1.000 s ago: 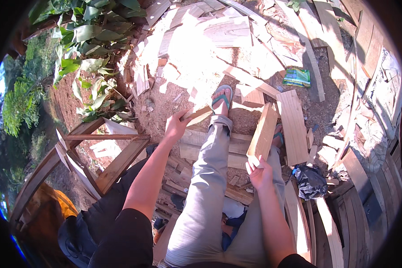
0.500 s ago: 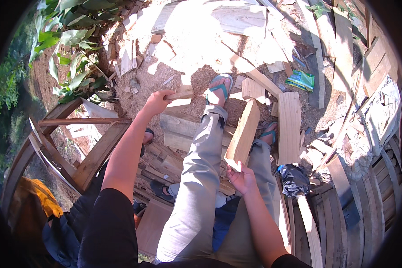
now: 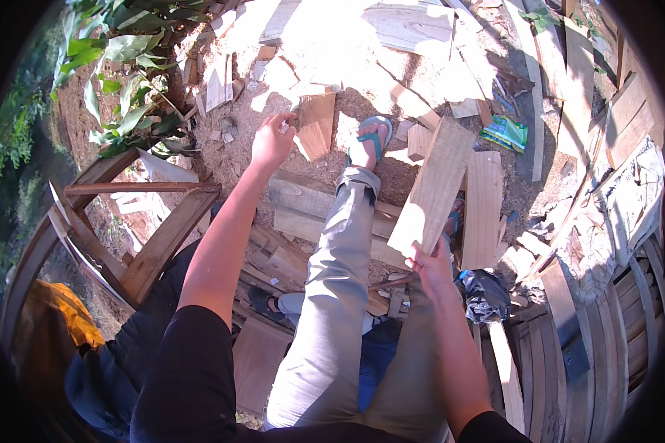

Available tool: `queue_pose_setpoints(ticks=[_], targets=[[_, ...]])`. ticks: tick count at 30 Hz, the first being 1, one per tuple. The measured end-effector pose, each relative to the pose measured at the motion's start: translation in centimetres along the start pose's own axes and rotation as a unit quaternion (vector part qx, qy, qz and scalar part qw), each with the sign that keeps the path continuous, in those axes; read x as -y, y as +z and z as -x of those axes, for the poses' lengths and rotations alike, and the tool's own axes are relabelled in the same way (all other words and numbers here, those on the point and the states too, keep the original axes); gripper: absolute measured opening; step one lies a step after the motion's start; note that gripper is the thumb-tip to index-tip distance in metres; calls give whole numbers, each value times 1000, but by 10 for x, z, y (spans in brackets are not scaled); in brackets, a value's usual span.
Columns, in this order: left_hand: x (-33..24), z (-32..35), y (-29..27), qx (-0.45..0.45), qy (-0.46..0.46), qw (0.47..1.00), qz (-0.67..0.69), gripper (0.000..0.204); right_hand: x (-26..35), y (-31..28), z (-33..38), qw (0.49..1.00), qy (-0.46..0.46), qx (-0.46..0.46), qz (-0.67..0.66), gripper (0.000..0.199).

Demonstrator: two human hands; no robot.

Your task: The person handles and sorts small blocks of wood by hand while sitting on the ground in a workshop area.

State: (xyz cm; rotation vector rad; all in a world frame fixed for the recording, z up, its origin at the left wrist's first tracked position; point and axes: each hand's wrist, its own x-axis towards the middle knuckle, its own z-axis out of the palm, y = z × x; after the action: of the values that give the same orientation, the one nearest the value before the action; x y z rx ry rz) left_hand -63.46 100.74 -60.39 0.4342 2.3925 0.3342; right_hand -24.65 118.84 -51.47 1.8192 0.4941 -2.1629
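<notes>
My left hand (image 3: 275, 139) reaches out past my left knee, its fingers curled at the left edge of a short wooden block (image 3: 318, 127). The exact grip is partly hidden. My right hand (image 3: 432, 267) is closed on the near end of a longer wooden board (image 3: 434, 193), thumb on its face. That board slants up and away to the right over my right foot. Another pale plank (image 3: 482, 210) lies just right of it. Beyond the board sits a small wood block (image 3: 419, 142).
Sawdust and offcuts cover the ground. Boards (image 3: 303, 203) lie under my left leg. At right are a black plastic bag (image 3: 485, 295), a green packet (image 3: 505, 134) and stacked slats (image 3: 606, 347). A wooden frame (image 3: 166, 244) and a person's dark clothing (image 3: 111, 384) are at left.
My right hand has raised and turned the board so its broad face shows, shifting slightly right. My left hand has moved up and away, and the short block there has tilted to show its wide face.
</notes>
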Motion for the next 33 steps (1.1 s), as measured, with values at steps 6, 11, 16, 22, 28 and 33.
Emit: queue_pose_setpoints(ticks=[6,11,16,22,28,33], targets=[[-74,77,67,160,-77,951,255,59,18,4,-15,994,-76,-37,63,63],[-170,119,93,322,-167,847,390,83,32,4,-22,991,-87,-37,91,69],[-190,125,135,291,-170,872,355,74,34,-8,-27,985,-146,15,88,76],[-201,129,161,262,-220,909,237,69,30,-69,-70,957,-136,153,207,84],[-174,146,173,287,-245,886,271,64,43,-189,-129,716,-150,-312,606,125],[-187,161,170,284,-240,902,221,63,26,-231,-148,681,-60,-315,658,133]])
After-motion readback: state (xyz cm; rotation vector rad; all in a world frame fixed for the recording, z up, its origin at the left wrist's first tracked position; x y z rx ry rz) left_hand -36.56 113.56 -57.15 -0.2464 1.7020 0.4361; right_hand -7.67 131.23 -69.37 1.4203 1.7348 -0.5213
